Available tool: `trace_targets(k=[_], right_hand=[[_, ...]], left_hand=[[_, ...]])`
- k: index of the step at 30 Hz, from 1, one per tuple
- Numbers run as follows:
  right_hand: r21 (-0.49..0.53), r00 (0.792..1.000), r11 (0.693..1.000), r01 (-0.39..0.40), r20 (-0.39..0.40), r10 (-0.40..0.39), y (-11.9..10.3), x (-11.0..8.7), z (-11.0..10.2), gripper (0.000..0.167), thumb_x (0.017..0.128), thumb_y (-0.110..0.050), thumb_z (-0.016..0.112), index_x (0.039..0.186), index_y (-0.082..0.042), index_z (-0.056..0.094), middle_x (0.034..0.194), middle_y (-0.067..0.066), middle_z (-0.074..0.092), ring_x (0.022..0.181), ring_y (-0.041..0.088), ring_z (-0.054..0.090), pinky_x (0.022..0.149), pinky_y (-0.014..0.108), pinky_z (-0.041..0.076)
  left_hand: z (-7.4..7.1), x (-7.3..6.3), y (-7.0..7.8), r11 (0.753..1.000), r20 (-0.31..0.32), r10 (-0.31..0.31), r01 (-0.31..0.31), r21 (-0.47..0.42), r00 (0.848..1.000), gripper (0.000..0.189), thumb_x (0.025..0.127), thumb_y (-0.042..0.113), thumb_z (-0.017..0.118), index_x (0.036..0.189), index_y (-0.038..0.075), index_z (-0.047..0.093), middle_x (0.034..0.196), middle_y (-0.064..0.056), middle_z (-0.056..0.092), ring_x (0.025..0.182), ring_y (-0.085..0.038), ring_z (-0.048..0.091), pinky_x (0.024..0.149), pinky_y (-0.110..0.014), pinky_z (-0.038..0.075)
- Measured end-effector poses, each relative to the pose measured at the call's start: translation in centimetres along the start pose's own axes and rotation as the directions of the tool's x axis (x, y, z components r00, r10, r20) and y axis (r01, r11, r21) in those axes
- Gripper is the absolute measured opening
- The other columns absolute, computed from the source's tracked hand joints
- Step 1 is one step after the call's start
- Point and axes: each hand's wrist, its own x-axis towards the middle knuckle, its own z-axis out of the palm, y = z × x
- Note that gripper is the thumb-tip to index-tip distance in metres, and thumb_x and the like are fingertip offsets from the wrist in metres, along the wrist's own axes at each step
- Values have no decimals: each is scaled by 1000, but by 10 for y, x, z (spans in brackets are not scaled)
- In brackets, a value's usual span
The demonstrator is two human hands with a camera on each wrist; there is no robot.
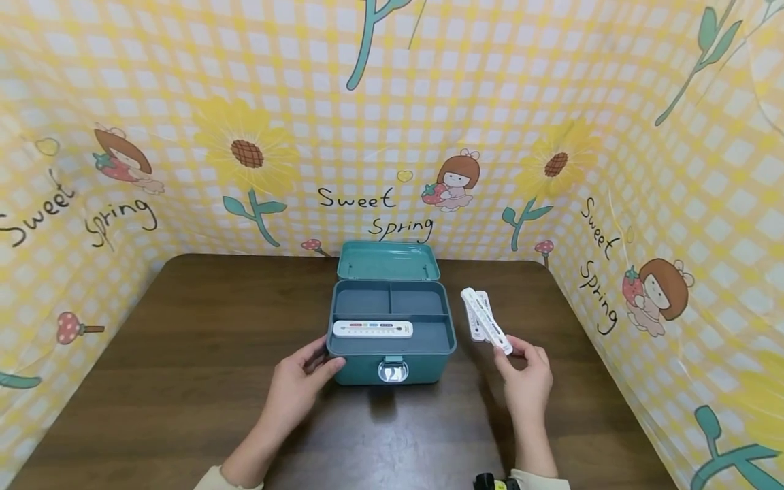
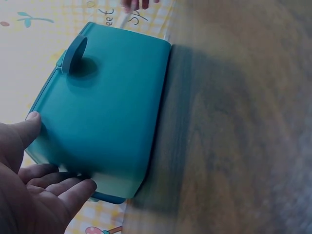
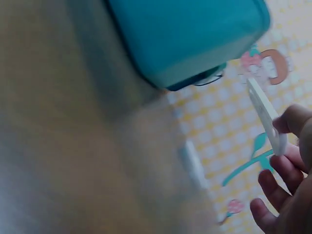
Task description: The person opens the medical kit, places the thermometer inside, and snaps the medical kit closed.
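A teal storage box (image 1: 392, 367) stands with its lid (image 1: 388, 260) tipped back and a grey divided tray (image 1: 429, 337) inside. Across the tray's front compartment lies a white strip thermometer (image 1: 372, 329) with coloured marks and a scale. My left hand (image 1: 300, 384) holds the box's front left corner, thumb on the front and fingers along the side. To the right of the box, my right hand (image 1: 528, 381) pinches one end of another white thermometer (image 3: 265, 114) between thumb and fingers, above the table. Beneath it, more white thermometers (image 1: 474, 325) lie on the table, partly covered.
The box has a clear latch (image 1: 393, 371) at its front. A brown wooden table (image 1: 233, 320) carries everything. Yellow checked cloth (image 1: 294, 136) with printed flowers hangs behind and at both sides. A dark device (image 1: 490, 482) is at the right wrist.
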Motion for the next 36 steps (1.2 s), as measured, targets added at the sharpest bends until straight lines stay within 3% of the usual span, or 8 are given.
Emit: trace_targets(k=[3,8,12,16,20,24,31,36], right_hand=[[27,999,1000,10,52,-11,-7,11,-11,27,81,-3,84,108,-3,77,94,9,63,88,13,59,72,10,45],[37,993,999,15,114,-19,-14,28,-28,26,85,-4,82,110,-4,77,96,7,60,85,3,59,72,7,48],[73,985,997,20,168,-32,-11,38,-36,28,85,-1,82,112,-2,76,98,10,58,85,7,60,74,8,49],[115,965,989,91,235,-116,-12,45,-43,31,82,6,81,112,0,75,99,11,59,90,11,58,79,10,47],[71,916,972,225,323,-236,-20,52,-49,30,82,2,83,111,-6,75,98,5,61,95,10,55,84,13,42],[61,857,943,327,402,-323,-29,60,-50,31,83,-3,84,111,-12,75,99,0,62,96,8,54,86,13,40],[125,769,913,387,503,-395,-41,69,-40,31,82,6,82,110,-4,75,96,7,63,94,11,57,87,11,44],[125,712,905,408,577,-400,-45,74,-34,31,83,0,84,111,-12,75,101,-1,64,99,10,56,91,16,42]], left_hand=[[1,-1,0,1000,-3,4,-4,-9,1000,84,80,61,80,144,10,60,138,-14,65,123,-26,66,95,-34,57],[3,-2,-2,999,-5,8,-8,-44,1000,82,79,57,83,143,10,61,138,-13,65,122,-25,67,94,-31,57],[4,-3,-2,998,-10,13,-14,-59,1000,81,78,54,85,142,10,62,137,-12,66,122,-24,67,94,-31,57],[5,-2,-1,998,-24,24,-25,-56,999,80,78,53,85,141,10,62,137,-11,66,121,-23,67,94,-31,57],[5,-2,-2,999,-41,43,-44,-27,998,81,77,55,85,142,11,62,138,-11,65,122,-24,67,94,-33,57],[5,-3,-1,990,-73,117,-110,91,990,83,78,57,83,147,16,58,144,-9,61,127,-25,63,97,-38,55],[4,-3,3,946,-100,274,-249,208,957,89,80,50,85,152,11,50,151,-11,55,132,-28,60,100,-42,53],[3,1,10,907,-99,356,-319,274,929,94,78,54,84,154,12,48,154,-9,52,136,-26,56,105,-41,50]])
